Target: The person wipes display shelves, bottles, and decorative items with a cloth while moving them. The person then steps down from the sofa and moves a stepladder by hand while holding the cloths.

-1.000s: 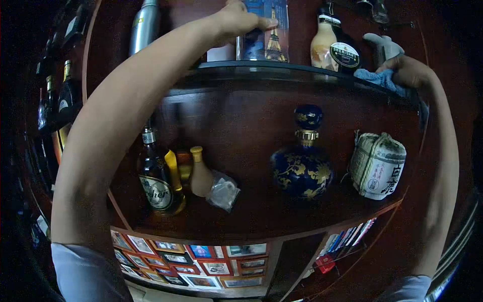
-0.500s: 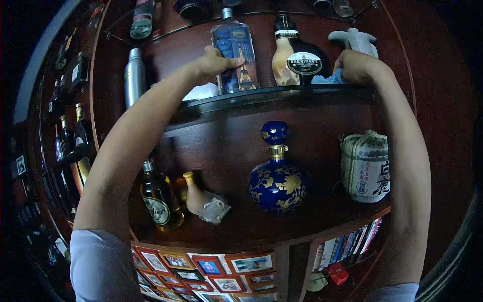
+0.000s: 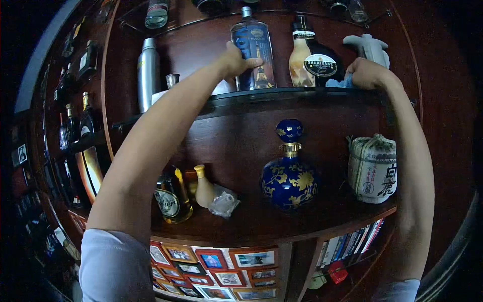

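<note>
Blue glass bottle (image 3: 263,48), qty 1: upright, w/ tower pic on front & silver cap; at front edge of upper shelf (image 3: 302,92). Can't tell if base bears on shelf.

Left hand (image 3: 236,61): part closed round L side of same, thumb laid across front; has hold of it. Other fingers mostly hidden.

Right hand (image 3: 368,74): closed, knuckles up, on blue cloth (image 3: 339,82); loose end shows on hand's L, at shelf edge. Fingertips not seen.

Upper shelf, other stock: two-tone bottle (image 3: 320,65), cream & dark halves, oval label, btwn blue btl & cloth; pale grey figure (image 3: 375,49), just behind R hand, partly covered; silver bottle (image 3: 148,75), far L; small metal cup (image 3: 172,80), near silver btl, partly behind L forearm.

Lower shelf (image 3: 246,221): round blue jar (image 3: 290,183) w/ gold flowers, gold collar, blue stopper; wrapped keg (image 3: 371,171), white w/ dark characters, R side, partly behind R arm; amber bottle (image 3: 173,205), L side, partly behind L arm; small tan bottle (image 3: 204,187), tilted; clear plastic bag (image 3: 224,203), just beside it, contents unclear.

Below: framed photos (image 3: 229,278), L & ctr., many; books (image 3: 347,246) in row, R; red box (image 3: 338,272) under same.
</note>
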Demonstrator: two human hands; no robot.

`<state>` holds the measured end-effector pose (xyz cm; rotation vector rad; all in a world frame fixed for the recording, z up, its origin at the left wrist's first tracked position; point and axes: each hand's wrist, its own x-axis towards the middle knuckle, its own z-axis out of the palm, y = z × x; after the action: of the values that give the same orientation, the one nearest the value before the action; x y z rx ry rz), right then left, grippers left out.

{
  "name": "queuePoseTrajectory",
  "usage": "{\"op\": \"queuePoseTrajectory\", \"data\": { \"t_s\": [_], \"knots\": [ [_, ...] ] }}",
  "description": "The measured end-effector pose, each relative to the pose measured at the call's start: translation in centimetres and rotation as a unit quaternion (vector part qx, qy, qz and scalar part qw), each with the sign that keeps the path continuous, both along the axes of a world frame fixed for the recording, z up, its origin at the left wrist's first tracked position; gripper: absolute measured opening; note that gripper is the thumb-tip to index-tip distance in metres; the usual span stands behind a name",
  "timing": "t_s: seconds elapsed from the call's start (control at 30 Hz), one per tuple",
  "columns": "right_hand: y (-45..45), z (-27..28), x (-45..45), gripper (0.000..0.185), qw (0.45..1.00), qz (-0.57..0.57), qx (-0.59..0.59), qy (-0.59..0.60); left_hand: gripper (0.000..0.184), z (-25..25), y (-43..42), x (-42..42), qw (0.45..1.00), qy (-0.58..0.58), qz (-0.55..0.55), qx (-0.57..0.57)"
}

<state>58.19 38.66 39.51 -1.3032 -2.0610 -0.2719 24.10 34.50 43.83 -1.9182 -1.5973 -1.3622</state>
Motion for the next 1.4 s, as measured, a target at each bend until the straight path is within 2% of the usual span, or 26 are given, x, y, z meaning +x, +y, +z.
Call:
{"op": "queuePoseTrajectory", "data": {
  "t_s": [0.07, 0.1, 0.2, 0.23, 0.33, 0.47, 0.67, 0.77, 0.93, 1.0, 1.07, 1.2, 1.33, 1.4],
  "knots": [
    [1.0, 0.2, 0.2, 0.033, 0.998, 0.028, 0.053, -0.006, 0.088, -0.6, -0.5, 0.5, 0.993, 0.046, 0.077, 0.074],
    [0.8, 0.4, -0.2, 0.034, 0.996, 0.043, 0.077, -0.010, 0.088, -0.5, -0.9, 0.4, 0.993, 0.043, 0.079, 0.075],
    [0.1, 1.4, -1.9, 0.038, 0.988, 0.086, 0.120, -0.042, 0.087, -0.2, -2.5, -0.5, 0.953, 0.177, 0.151, 0.192],
    [-1.2, 1.6, -2.9, 0.040, 0.983, 0.106, 0.141, -0.057, 0.087, -0.4, -3.9, -0.6, 0.953, 0.174, 0.155, 0.192],
    [-7.6, 1.3, -7.4, 0.038, 0.981, 0.123, 0.129, -0.076, 0.083, -0.9, -9.5, -1.9, 0.947, 0.265, 0.159, 0.085],
    [-12.1, 1.6, -12.8, 0.035, 0.968, 0.166, 0.138, -0.127, 0.088, -2.3, -14.8, -6.2, 0.942, 0.246, 0.225, 0.051],
    [-12.9, 3.1, -21.6, 0.031, 0.929, 0.237, 0.181, -0.218, 0.085, -5.3, -19.3, -10.0, 0.944, 0.233, 0.230, 0.029],
    [-13.0, 3.5, -25.1, 0.032, 0.946, 0.161, 0.137, -0.247, 0.081, -5.7, -19.9, -11.2, 0.939, 0.257, 0.226, 0.028],
    [-8.6, 4.6, -29.6, 0.038, 0.949, 0.131, 0.094, -0.271, 0.073, -6.5, -20.9, -11.9, 0.971, 0.145, 0.192, -0.001],
    [-6.1, 4.9, -30.5, 0.039, 0.943, 0.118, 0.066, -0.304, 0.070, -6.8, -20.6, -12.6, 0.985, 0.097, 0.144, -0.019],
    [-4.9, 5.2, -31.4, 0.039, 0.939, 0.110, 0.051, -0.323, 0.066, -6.8, -20.4, -12.6, 0.986, 0.079, 0.146, -0.017],
    [-4.3, 4.7, -32.3, 0.036, 0.956, 0.062, 0.049, -0.283, 0.055, -6.5, -19.6, -13.4, 0.990, 0.044, 0.136, -0.017],
    [-7.4, 4.4, -30.3, 0.038, 0.956, 0.095, 0.036, -0.275, 0.044, -6.5, -18.9, -14.5, 0.995, 0.035, 0.096, -0.009],
    [-8.5, 4.4, -29.1, 0.037, 0.937, 0.132, 0.089, -0.311, 0.037, -6.3, -19.2, -14.6, 0.997, 0.029, 0.076, 0.005]
  ]
}}
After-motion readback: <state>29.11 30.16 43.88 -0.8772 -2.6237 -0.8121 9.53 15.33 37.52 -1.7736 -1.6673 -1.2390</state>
